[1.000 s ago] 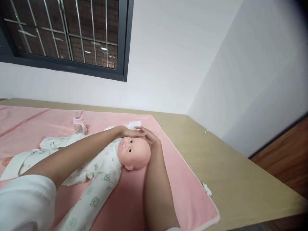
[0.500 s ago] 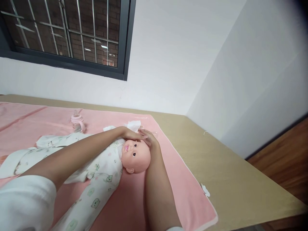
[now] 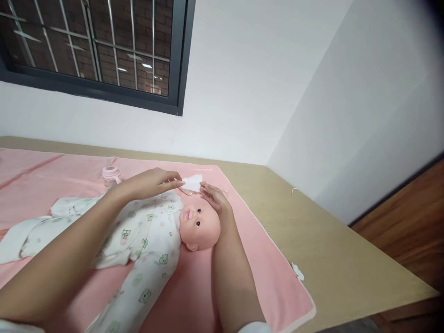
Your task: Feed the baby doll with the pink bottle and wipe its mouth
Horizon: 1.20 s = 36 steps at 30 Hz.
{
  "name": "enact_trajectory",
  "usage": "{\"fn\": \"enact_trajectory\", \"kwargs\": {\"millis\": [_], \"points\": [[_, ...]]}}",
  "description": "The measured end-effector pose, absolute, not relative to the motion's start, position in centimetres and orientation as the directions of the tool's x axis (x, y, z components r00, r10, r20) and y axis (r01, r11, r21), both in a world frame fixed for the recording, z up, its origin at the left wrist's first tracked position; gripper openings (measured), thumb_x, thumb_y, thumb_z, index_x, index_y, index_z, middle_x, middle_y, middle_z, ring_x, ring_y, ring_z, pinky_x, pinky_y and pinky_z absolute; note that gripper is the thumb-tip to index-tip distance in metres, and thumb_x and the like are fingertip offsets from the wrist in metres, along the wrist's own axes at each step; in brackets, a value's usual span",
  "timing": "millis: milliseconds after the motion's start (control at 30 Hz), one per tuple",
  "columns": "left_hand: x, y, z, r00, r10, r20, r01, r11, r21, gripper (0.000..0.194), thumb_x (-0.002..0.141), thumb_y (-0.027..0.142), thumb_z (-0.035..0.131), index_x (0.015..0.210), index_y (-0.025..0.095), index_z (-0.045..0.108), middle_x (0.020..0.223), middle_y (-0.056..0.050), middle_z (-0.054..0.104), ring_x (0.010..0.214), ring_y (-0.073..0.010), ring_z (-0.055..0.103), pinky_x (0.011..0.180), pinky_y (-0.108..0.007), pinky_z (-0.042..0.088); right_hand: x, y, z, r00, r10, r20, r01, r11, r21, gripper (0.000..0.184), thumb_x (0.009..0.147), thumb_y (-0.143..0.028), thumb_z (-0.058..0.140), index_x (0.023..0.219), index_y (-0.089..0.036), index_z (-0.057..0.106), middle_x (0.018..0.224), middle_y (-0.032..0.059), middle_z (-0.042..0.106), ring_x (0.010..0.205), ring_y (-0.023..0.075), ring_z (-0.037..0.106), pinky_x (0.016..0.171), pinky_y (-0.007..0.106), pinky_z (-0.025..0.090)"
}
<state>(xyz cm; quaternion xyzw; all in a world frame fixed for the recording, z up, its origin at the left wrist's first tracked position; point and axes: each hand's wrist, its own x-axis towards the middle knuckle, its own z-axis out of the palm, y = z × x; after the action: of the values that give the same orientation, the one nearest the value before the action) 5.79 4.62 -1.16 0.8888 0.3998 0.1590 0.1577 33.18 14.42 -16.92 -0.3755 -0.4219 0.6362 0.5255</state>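
Observation:
A bald baby doll (image 3: 199, 231) in a white, green-printed suit (image 3: 128, 236) lies on its back on a pink mat (image 3: 187, 286), its head toward the right. My left hand (image 3: 156, 181) is above the doll's chest, thumb and fingers apart, their tips at the left edge of a white tissue-like piece (image 3: 193, 183). Whether they grip it I cannot tell. Curved around the far side of the doll's head, my right hand (image 3: 215, 196) has its fingers extended, tips near the right edge of the white piece. My right forearm runs beside the crown of the head.
A pink baby bottle (image 3: 111, 175) with a handle stands on the mat behind the doll, partly hidden by my left arm. A small white clip-like item (image 3: 297, 272) sits at the mat's right edge. Beyond are the tan tabletop (image 3: 312, 240), white wall and barred window (image 3: 104, 46).
My left hand has lifted away from the doll's cheek and moved left and back to the white piece. The fingers of my right hand have loosened apart from the left hand.

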Motion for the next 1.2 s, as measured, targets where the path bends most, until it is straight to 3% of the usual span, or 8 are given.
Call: {"fn": "enact_trajectory", "kwargs": {"millis": [233, 400, 600, 767, 867, 1033, 1100, 1200], "points": [[3.7, 3.9, -1.9, 0.614, 0.760, 0.216, 0.625, -0.634, 0.455, 0.044, 0.095, 0.056, 0.040, 0.110, 0.024, 0.067, 0.113, -0.003, 0.069, 0.100, -0.0235, 0.063, 0.084, -0.029, 0.046, 33.5, 12.8, -12.1, 0.001, 0.992, 0.125, -0.254, 0.121, -0.960, 0.035, 0.057, -0.038, 0.085, 0.082, -0.017, 0.074, 0.095, 0.0056, 0.072, 0.091, 0.0140, 0.062, 0.088, 0.027, 0.047], [3.2, 3.9, -2.0, 0.575, 0.734, 0.360, 0.546, -0.673, 0.500, 0.041, 0.093, 0.052, 0.049, 0.116, 0.022, 0.064, 0.122, -0.004, 0.066, 0.110, -0.0237, 0.062, 0.094, -0.031, 0.047, 31.9, 9.7, -5.8, -0.063, 0.970, 0.234, -0.048, 0.231, -0.972, 0.034, 0.049, -0.033, 0.088, 0.072, -0.016, 0.070, 0.078, 0.0014, 0.068, 0.073, 0.0122, 0.059, 0.075, 0.027, 0.047], [2.7, 3.5, -1.7, 0.521, 0.705, 0.482, 0.435, -0.704, 0.561, 0.047, 0.089, 0.047, 0.054, 0.128, 0.022, 0.058, 0.134, -0.004, 0.059, 0.123, -0.0253, 0.053, 0.104, -0.037, 0.045, 28.0, 5.7, -1.1, -0.326, 0.877, 0.353, 0.148, 0.416, -0.897, 0.030, 0.066, -0.033, 0.081, 0.089, -0.018, 0.070, 0.090, 0.0032, 0.070, 0.078, 0.0132, 0.062, 0.071, 0.027, 0.048], [1.9, 3.4, -1.2, 0.538, 0.670, 0.511, 0.385, -0.735, 0.558, 0.065, 0.078, 0.052, 0.069, 0.135, 0.027, 0.052, 0.143, -0.003, 0.049, 0.130, -0.0269, 0.046, 0.110, -0.039, 0.037, 25.1, 2.7, 0.8, -0.524, 0.763, 0.378, 0.239, 0.558, -0.795, 0.021, 0.081, -0.035, 0.070, 0.095, -0.020, 0.071, 0.104, 0.0050, 0.070, 0.096, 0.0169, 0.064, 0.082, 0.030, 0.049], [1.5, 3.4, -0.9, 0.590, 0.680, 0.435, 0.393, -0.712, 0.581, 0.058, 0.074, 0.051, 0.072, 0.125, 0.027, 0.061, 0.134, -0.003, 0.058, 0.124, -0.0278, 0.051, 0.107, -0.038, 0.039, 24.4, 1.6, 1.4, -0.586, 0.713, 0.385, 0.271, 0.621, -0.736, 0.019, 0.085, -0.035, 0.066, 0.097, -0.021, 0.072, 0.102, 0.0045, 0.071, 0.098, 0.0179, 0.064, 0.084, 0.032, 0.048], [1.4, 3.0, -0.5, 0.636, 0.730, 0.250, 0.420, -0.600, 0.681, 0.032, 0.076, 0.049, 0.069, 0.089, 0.020, 0.073, 0.090, -0.002, 0.072, 0.085, -0.0219, 0.065, 0.077, -0.029, 0.050, 24.5, 0.9, 1.8, -0.565, 0.697, 0.441, 0.255, 0.656, -0.710, 0.020, 0.085, -0.036, 0.066, 0.097, -0.022, 0.072, 0.100, 0.0040, 0.070, 0.099, 0.0183, 0.063, 0.087, 0.032, 0.048], [1.4, 2.8, -0.5, 0.643, 0.717, 0.269, 0.375, -0.601, 0.706, 0.029, 0.077, 0.047, 0.070, 0.085, 0.020, 0.073, 0.089, -0.002, 0.072, 0.083, -0.0204, 0.065, 0.074, -0.028, 0.050, 24.6, 1.0, 1.8, -0.544, 0.702, 0.460, 0.234, 0.654, -0.720, 0.022, 0.084, -0.038, 0.068, 0.098, -0.021, 0.071, 0.101, 0.0044, 0.070, 0.100, 0.0184, 0.062, 0.087, 0.032, 0.049], [1.4, 2.4, -0.4, 0.629, 0.680, 0.377, 0.259, -0.640, 0.723, 0.025, 0.077, 0.046, 0.071, 0.084, 0.023, 0.074, 0.109, -0.003, 0.069, 0.101, -0.0227, 0.063, 0.086, -0.030, 0.051, 24.9, 1.3, 1.6, -0.521, 0.717, 0.463, 0.212, 0.634, -0.744, 0.028, 0.082, -0.040, 0.070, 0.102, -0.021, 0.069, 0.106, 0.0049, 0.068, 0.097, 0.0175, 0.062, 0.085, 0.032, 0.050]]}}
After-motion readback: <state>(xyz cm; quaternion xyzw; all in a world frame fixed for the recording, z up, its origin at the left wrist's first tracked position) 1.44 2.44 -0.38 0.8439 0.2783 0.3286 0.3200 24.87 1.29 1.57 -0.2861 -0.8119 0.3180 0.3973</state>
